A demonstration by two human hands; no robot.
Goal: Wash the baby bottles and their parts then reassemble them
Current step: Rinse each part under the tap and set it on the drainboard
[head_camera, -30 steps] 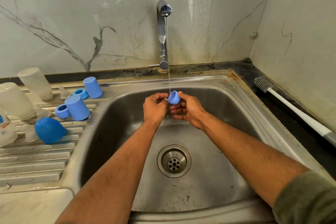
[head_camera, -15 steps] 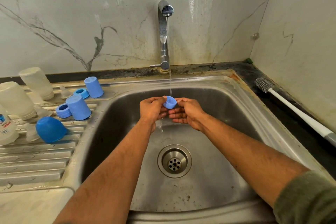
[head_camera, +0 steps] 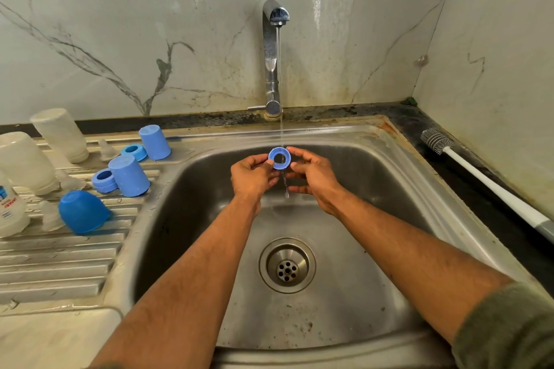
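Note:
A blue screw ring [head_camera: 279,158] is held under the running stream from the tap [head_camera: 272,57], its hole facing me. My left hand [head_camera: 253,178] pinches its left edge and my right hand [head_camera: 314,180] pinches its right edge, both over the sink basin [head_camera: 344,263]. On the draining board at left stand two blue caps [head_camera: 128,176], [head_camera: 154,142], two more blue rings [head_camera: 104,180], [head_camera: 134,152], a blue dome cap [head_camera: 82,216], clear teats [head_camera: 106,150] and upturned clear bottles [head_camera: 61,133], [head_camera: 25,163].
A bottle brush [head_camera: 485,180] with a white handle lies on the dark counter to the right of the sink. The drain [head_camera: 287,264] sits in the basin's middle. A printed bottle [head_camera: 10,213] stands at the far left edge. Marble walls close the back and right.
The ring has been turned in my fingers under the water; its open hole now faces me instead of its side. Both hands stayed under the tap.

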